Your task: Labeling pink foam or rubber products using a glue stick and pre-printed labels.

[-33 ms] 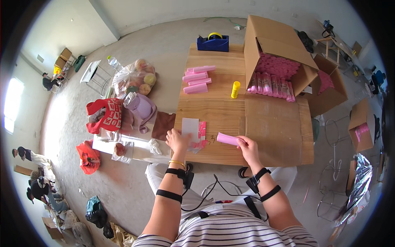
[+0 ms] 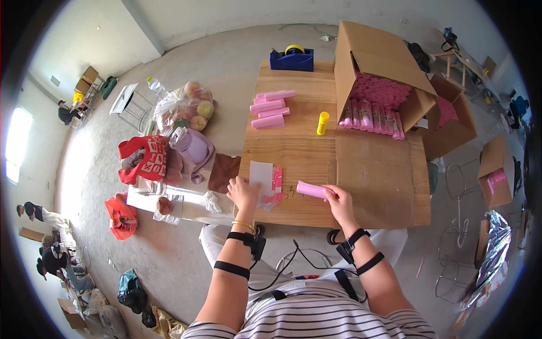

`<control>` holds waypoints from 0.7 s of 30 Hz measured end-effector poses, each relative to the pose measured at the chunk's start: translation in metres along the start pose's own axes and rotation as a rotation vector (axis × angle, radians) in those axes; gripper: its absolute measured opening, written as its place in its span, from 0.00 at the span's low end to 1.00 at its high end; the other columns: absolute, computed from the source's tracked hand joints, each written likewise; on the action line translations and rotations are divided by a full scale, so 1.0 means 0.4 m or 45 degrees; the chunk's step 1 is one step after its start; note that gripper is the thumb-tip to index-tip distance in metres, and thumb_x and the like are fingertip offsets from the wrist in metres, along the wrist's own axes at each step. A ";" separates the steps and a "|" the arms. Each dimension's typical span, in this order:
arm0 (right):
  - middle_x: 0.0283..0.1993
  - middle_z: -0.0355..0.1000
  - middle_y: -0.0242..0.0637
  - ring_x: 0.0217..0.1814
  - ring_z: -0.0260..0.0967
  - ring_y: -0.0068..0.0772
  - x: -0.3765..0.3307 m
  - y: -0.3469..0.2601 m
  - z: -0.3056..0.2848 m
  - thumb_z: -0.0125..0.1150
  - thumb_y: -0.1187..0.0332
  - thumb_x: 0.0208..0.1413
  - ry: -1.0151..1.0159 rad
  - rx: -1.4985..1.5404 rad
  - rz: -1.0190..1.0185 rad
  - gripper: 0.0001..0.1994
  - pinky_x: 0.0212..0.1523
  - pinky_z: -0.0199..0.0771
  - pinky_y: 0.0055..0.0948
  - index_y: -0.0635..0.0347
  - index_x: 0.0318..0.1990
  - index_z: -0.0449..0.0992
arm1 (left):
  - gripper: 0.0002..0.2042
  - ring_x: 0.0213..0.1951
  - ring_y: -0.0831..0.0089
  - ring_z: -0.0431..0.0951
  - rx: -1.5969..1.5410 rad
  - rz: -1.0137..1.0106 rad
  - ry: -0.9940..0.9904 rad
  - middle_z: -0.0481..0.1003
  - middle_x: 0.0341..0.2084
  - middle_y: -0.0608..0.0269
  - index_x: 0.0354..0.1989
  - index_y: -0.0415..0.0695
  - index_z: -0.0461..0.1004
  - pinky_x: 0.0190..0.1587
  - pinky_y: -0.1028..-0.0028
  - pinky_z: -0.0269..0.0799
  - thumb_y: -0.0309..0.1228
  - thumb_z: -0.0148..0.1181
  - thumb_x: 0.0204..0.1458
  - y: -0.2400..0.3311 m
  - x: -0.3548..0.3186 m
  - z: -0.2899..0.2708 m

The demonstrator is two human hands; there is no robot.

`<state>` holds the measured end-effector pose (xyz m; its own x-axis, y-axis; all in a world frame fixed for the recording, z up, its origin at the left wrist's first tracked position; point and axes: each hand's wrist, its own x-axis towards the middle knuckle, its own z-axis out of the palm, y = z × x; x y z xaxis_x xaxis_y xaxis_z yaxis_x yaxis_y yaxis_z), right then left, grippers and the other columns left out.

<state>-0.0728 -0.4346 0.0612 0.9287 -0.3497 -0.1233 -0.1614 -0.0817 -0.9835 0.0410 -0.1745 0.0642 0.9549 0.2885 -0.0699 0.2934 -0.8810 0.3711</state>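
Observation:
My right hand (image 2: pixel 340 201) grips a pink cylinder (image 2: pixel 311 189) just above the near part of the wooden table (image 2: pixel 293 152). My left hand (image 2: pixel 244 194) rests its fingers on a stack of white and pink sheets (image 2: pixel 265 179) near the table's front left edge. Further back lie a few pink cylinders (image 2: pixel 271 109) in a loose pile, with a small yellow bottle (image 2: pixel 322 122) standing to their right. An open cardboard box (image 2: pixel 379 76) tipped on its side holds many more pink cylinders (image 2: pixel 372 116).
A blue tape dispenser (image 2: pixel 292 59) stands at the table's far edge. Left of the table a low bench (image 2: pixel 186 198) carries a red bag, a purple bottle and a bag of fruit (image 2: pixel 184 107). More cardboard boxes (image 2: pixel 451 121) stand at the right. People sit far left.

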 end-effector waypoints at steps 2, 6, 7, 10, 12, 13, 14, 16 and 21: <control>0.29 0.75 0.35 0.26 0.70 0.19 0.032 -0.006 0.024 0.59 0.67 0.56 -0.002 -0.127 -0.066 0.10 0.30 0.71 0.22 0.63 0.42 0.78 | 0.19 0.44 0.64 0.71 -0.137 0.198 0.139 0.72 0.36 0.60 0.35 0.43 0.69 0.47 0.63 0.63 0.39 0.69 0.40 -0.007 0.003 -0.005; 0.34 0.76 0.43 0.32 0.73 0.35 0.085 -0.023 0.067 0.59 0.67 0.55 0.163 -0.374 -0.220 0.10 0.35 0.71 0.29 0.62 0.41 0.78 | 0.13 0.33 0.74 0.74 -0.927 0.148 -0.198 0.73 0.30 0.66 0.38 0.43 0.68 0.37 0.75 0.69 0.30 0.65 0.48 0.002 -0.027 -0.058; 0.35 0.76 0.44 0.33 0.72 0.39 0.095 -0.022 0.073 0.60 0.66 0.54 0.145 -0.420 -0.291 0.11 0.36 0.72 0.31 0.62 0.41 0.78 | 0.12 0.32 0.78 0.74 -1.424 0.071 -0.376 0.74 0.30 0.66 0.41 0.43 0.67 0.34 0.78 0.70 0.27 0.62 0.50 0.020 -0.059 -0.069; 0.36 0.75 0.43 0.36 0.70 0.44 0.121 -0.011 0.060 0.62 0.64 0.52 0.082 -0.560 -0.424 0.12 0.40 0.70 0.36 0.60 0.41 0.78 | 0.15 0.33 0.80 0.75 -1.931 -0.003 -0.715 0.74 0.34 0.64 0.47 0.42 0.63 0.34 0.80 0.72 0.22 0.57 0.53 0.083 -0.152 -0.157; 0.33 0.73 0.39 0.38 0.67 0.42 0.137 -0.009 0.052 0.63 0.64 0.51 0.067 -0.985 -0.771 0.11 0.41 0.69 0.35 0.58 0.40 0.78 | 0.17 0.36 0.80 0.75 -1.936 0.007 -0.859 0.74 0.36 0.63 0.51 0.41 0.61 0.37 0.79 0.72 0.21 0.56 0.54 0.108 -0.195 -0.213; 0.33 0.73 0.39 0.38 0.67 0.42 0.142 -0.010 0.052 0.63 0.64 0.51 0.063 -0.990 -0.769 0.11 0.41 0.69 0.35 0.58 0.40 0.78 | 0.19 0.37 0.79 0.75 -1.959 0.033 -0.891 0.75 0.37 0.62 0.53 0.41 0.60 0.39 0.79 0.72 0.21 0.56 0.53 0.117 -0.211 -0.230; 0.32 0.72 0.38 0.38 0.66 0.41 0.143 -0.028 0.060 0.63 0.65 0.51 0.139 -0.965 -0.806 0.10 0.41 0.68 0.35 0.57 0.39 0.78 | 0.21 0.39 0.78 0.75 -1.982 0.058 -0.915 0.75 0.38 0.61 0.55 0.40 0.59 0.41 0.79 0.71 0.21 0.56 0.53 0.119 -0.221 -0.244; 0.30 0.71 0.36 0.38 0.65 0.40 0.145 -0.063 0.059 0.63 0.66 0.51 0.214 -0.949 -0.839 0.09 0.41 0.67 0.35 0.57 0.38 0.79 | 0.21 0.40 0.78 0.75 -1.985 0.080 -0.928 0.75 0.39 0.60 0.55 0.40 0.59 0.43 0.79 0.71 0.21 0.56 0.53 0.123 -0.233 -0.258; 0.36 0.73 0.31 0.38 0.67 0.23 0.079 -0.255 0.028 0.56 0.62 0.59 -0.244 0.142 -0.141 0.11 0.40 0.66 0.24 0.60 0.41 0.77 | 0.21 0.42 0.78 0.75 -1.969 0.133 -0.977 0.75 0.39 0.59 0.55 0.38 0.59 0.45 0.78 0.70 0.21 0.56 0.53 0.119 -0.246 -0.247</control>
<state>-0.0234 -0.4267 0.1560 0.9868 -0.1598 -0.0263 -0.0270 -0.0024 -0.9996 -0.0437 -0.2078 0.1801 0.9027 -0.3762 -0.2088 0.3606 0.3966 0.8442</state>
